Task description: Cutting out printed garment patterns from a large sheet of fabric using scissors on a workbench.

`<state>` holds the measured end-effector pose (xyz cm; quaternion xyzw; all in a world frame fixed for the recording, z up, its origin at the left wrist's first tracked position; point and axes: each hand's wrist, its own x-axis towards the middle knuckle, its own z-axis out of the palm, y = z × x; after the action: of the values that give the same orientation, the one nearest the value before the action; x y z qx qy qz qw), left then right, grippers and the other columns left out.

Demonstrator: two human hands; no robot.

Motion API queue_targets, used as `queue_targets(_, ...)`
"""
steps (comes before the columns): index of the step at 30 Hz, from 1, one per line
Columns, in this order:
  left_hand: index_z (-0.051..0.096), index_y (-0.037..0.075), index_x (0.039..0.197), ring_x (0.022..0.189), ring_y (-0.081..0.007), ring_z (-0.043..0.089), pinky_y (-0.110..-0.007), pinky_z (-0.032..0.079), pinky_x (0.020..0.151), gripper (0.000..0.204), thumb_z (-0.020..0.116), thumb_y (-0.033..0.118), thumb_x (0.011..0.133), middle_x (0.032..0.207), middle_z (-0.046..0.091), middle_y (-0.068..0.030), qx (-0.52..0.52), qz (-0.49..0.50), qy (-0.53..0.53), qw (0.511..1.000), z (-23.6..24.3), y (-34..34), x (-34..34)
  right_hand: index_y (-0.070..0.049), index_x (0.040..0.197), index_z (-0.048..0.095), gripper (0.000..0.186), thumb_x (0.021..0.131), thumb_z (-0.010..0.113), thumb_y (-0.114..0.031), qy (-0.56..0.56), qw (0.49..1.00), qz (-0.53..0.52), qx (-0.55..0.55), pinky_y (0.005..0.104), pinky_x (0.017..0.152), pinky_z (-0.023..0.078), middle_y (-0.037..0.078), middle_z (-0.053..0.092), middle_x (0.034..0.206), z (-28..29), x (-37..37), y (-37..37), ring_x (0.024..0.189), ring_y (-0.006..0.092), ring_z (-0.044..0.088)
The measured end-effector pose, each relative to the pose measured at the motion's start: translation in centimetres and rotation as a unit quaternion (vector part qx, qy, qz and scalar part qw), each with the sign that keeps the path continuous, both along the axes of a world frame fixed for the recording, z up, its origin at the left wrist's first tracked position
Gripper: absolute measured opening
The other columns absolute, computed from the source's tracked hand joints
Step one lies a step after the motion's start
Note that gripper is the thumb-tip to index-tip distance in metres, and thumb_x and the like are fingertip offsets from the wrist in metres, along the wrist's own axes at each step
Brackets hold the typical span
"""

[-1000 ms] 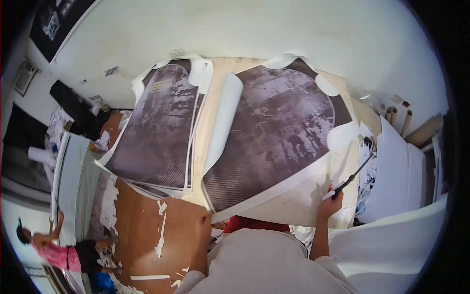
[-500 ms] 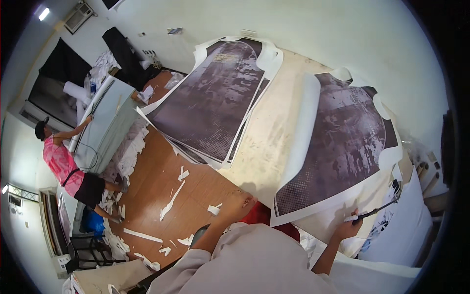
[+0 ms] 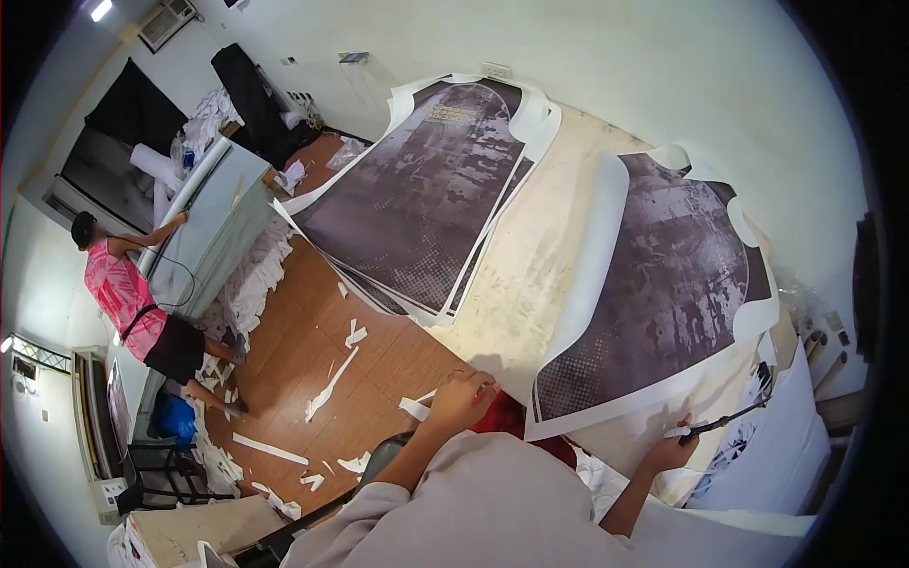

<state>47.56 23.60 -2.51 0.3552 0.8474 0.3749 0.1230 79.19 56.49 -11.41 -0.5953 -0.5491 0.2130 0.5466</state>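
My right hand [image 3: 670, 452] is closed round the dark handles of a pair of scissors [image 3: 724, 421], whose long blades point right past the table's near right corner. A small white piece shows at its fingers. Loosely bent, with fingers apart, my left hand [image 3: 462, 402] is over the table's front edge; I see nothing held in it. Between and beyond my hands lies a printed shirt-shaped panel [image 3: 653, 270], dark purple-grey with white margins, its left side curled up in a roll. Farther left, a stack of similar printed panels [image 3: 417, 189] lies flat.
The pale table [image 3: 530, 246] stands against the wall. White scraps [image 3: 331, 386] litter the brown floor on the left. Another person [image 3: 123, 293] in a pink top reaches over a second table [image 3: 213, 227]. Rolls [image 3: 833, 369] and a white bag-like heap [image 3: 767, 464] are at the right.
The view has shifted slightly. My right hand and the scissors sit a little lower in the picture, with the blades tilted flatter. The printed panels lie as before.
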Motion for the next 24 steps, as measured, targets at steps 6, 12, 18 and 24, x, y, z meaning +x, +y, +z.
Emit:
queue_targets(6, 0.074, 0.008, 0.098, 0.082, -0.0353, 0.071, -0.046, 0.056, 0.076, 0.019, 0.068, 0.026, 0.096, 0.094, 0.075, -0.0124, 0.007, 0.007, 0.016, 1.0, 1.8, 1.2, 0.1, 0.007, 0.114, 0.07, 0.021, 0.102, 0.066, -0.01, 0.029, 0.999, 0.022, 0.009, 0.0345, 0.089, 0.056, 0.014, 0.076, 0.105, -1.6, 1.2, 0.7, 0.095, 0.0217, 0.072)
queue_targets(12, 0.073, 0.01, 0.102, 0.087, -0.0334, 0.072, -0.047, 0.057, 0.076, 0.02, 0.067, 0.029, 0.098, 0.101, 0.075, -0.01, -0.018, 0.016, 0.014, 1.0, 2.1, 1.5, 0.1, 0.007, 0.111, 0.07, 0.022, 0.102, 0.069, -0.013, 0.019, 1.0, 0.019, -0.004, 0.0329, 0.089, 0.054, 0.013, 0.075, 0.103, -0.6, 0.4, 0.8, 0.093, 0.0194, 0.069)
queue_targets(18, 0.073, 0.014, 0.103, 0.09, -0.031, 0.072, -0.048, 0.054, 0.08, 0.02, 0.066, 0.032, 0.099, 0.103, 0.075, -0.0067, -0.044, 0.007, 0.002, 0.999, 1.3, 1.6, 0.4, 0.004, 0.102, 0.073, 0.029, 0.1, 0.074, -0.025, 0.044, 0.998, 0.009, 0.05, 0.0341, 0.078, 0.055, 0.012, 0.075, 0.091, -1.8, 1.1, 1.6, 0.081, 0.0202, 0.069)
queue_targets(24, 0.073, 0.015, 0.104, 0.095, -0.0279, 0.071, -0.047, 0.051, 0.085, 0.02, 0.066, 0.033, 0.099, 0.104, 0.075, -0.0045, -0.037, -0.002, 0.038, 0.999, 0.1, 1.7, 0.5, 0.005, 0.1, 0.072, 0.031, 0.101, 0.074, -0.026, 0.048, 0.997, 0.01, 0.061, 0.0332, 0.076, 0.054, 0.012, 0.074, 0.089, -0.6, 0.0, 1.2, 0.08, 0.0188, 0.067)
